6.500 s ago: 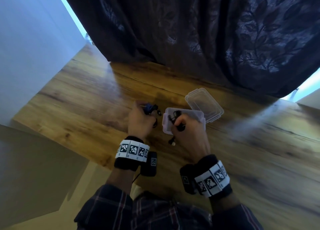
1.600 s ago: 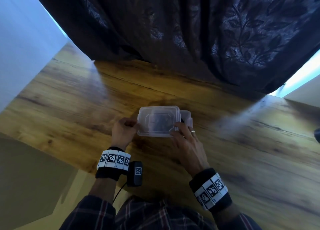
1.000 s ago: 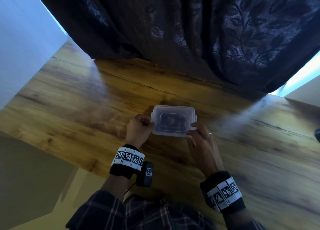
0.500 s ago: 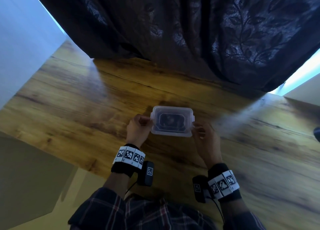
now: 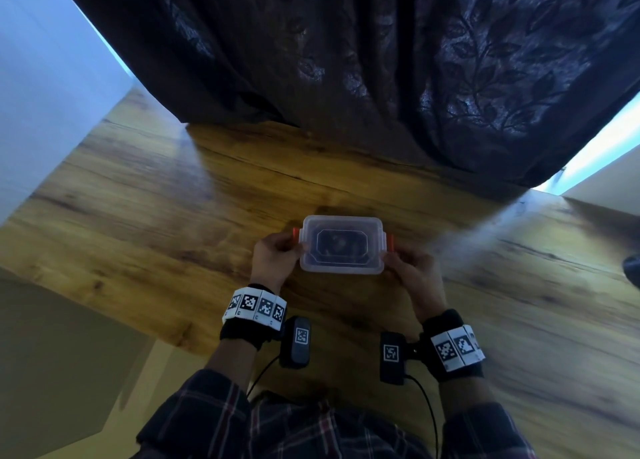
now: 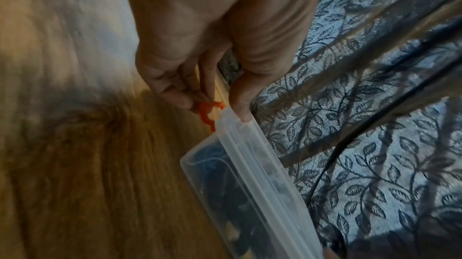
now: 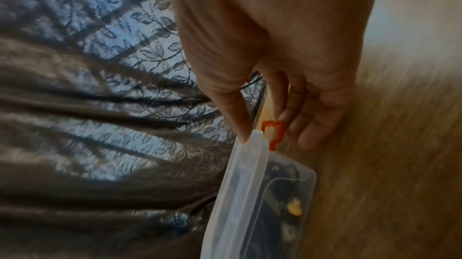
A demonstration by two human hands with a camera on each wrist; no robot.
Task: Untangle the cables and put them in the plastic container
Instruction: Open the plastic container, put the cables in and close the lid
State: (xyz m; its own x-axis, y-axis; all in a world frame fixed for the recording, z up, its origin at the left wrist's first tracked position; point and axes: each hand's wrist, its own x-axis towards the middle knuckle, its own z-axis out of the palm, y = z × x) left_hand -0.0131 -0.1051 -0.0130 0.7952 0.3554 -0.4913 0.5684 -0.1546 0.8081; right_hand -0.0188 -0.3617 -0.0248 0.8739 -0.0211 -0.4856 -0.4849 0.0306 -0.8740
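Observation:
A clear plastic container [image 5: 341, 270] stands on the wooden table [image 5: 173, 223] with its lid [image 5: 343, 221] on. Dark cables [image 5: 341, 247] show through the lid, and through the wall in the wrist views [image 6: 212, 156] [image 7: 282, 190]. An orange clip sticks out at each short end, left [image 5: 295, 235] and right [image 5: 390, 242]. My left hand [image 5: 273, 258] pinches the left clip [image 6: 207, 113], thumb on the lid's edge. My right hand [image 5: 412, 271] pinches the right clip [image 7: 273, 130] the same way.
A dark leaf-patterned curtain [image 5: 381, 78] hangs down to the table's far edge just behind the container. A white wall [image 5: 41, 78] is at the left. The table's near edge runs close under my wrists. A dark object [image 5: 632, 271] shows at the right border.
The lid has been set on the container and squared up. Both hands moved to its short ends, and the orange clips now stick out between their fingers.

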